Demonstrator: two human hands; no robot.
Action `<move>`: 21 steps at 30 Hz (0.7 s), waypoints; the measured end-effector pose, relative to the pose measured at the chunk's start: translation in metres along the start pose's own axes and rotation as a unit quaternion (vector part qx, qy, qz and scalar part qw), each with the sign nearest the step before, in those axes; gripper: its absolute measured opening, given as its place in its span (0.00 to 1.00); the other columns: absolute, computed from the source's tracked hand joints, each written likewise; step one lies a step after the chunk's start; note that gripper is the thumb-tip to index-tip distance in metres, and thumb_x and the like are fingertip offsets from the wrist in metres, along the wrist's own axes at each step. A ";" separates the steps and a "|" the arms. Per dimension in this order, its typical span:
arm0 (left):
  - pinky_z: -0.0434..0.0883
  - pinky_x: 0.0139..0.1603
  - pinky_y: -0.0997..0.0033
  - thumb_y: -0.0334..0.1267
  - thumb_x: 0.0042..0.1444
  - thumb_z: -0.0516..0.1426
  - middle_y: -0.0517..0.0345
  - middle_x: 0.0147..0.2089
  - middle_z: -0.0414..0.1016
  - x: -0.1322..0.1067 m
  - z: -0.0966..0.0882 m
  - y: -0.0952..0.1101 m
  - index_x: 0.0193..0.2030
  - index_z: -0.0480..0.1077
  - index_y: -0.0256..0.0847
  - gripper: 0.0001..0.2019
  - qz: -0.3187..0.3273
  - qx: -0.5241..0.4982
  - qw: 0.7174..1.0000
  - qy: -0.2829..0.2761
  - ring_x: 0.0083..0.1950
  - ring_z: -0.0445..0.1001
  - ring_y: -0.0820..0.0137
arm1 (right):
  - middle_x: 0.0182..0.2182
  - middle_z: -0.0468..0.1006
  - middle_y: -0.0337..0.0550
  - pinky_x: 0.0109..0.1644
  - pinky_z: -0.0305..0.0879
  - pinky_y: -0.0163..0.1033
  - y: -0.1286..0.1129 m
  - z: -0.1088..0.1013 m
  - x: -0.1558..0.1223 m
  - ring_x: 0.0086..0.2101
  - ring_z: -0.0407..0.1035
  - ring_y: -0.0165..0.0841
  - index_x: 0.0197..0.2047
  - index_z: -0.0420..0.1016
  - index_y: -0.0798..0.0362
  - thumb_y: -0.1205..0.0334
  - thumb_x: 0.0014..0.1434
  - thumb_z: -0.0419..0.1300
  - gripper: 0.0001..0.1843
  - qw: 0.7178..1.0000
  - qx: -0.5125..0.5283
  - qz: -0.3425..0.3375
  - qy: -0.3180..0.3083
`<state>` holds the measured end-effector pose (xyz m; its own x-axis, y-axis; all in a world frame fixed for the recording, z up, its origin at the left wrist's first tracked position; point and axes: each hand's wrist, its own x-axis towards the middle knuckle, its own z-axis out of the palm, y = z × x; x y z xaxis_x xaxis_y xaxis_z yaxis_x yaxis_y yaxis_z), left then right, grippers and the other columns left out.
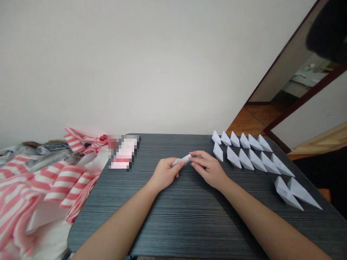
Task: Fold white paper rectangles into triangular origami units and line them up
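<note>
1. At mid-tabletop [173,231], the left hand [164,174] holds a folded white paper piece [181,159] in a closed grip, with the fingers around its left end, above the surface.
2. On the same piece, the right hand [208,169] keeps a closed grip, pinching the right end between its fingertips.
3. Right of the hands, 2 rows of 6 folded paper boats [257,160] stand on the tabletop; 2 larger boats [294,193] lie nearer the right corner.
4. Left of the hands, pink-and-white striped fabric [54,184] lies beside the tabletop edge. A pixelated object [123,152] on the far-left tabletop is too blurred to identify.
</note>
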<state>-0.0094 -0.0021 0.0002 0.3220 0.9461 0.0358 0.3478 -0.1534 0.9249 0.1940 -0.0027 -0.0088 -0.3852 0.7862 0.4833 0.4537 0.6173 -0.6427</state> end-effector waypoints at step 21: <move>0.66 0.28 0.75 0.43 0.54 0.55 0.60 0.28 0.74 -0.005 0.008 0.005 0.54 0.66 0.40 0.21 0.001 -0.014 0.999 -0.036 0.24 0.70 0.74 | 0.31 0.72 0.43 0.40 0.64 0.40 -0.004 0.002 0.005 0.35 0.68 0.33 0.31 0.73 0.53 0.67 0.61 0.53 0.09 0.997 0.035 0.049 -0.053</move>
<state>-0.0021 -0.0099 0.0021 0.3865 0.9222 0.0115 0.3222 -0.1467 0.9352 0.1884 -0.0010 -0.0048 -0.4260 0.8333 0.3523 0.4384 0.5308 -0.7253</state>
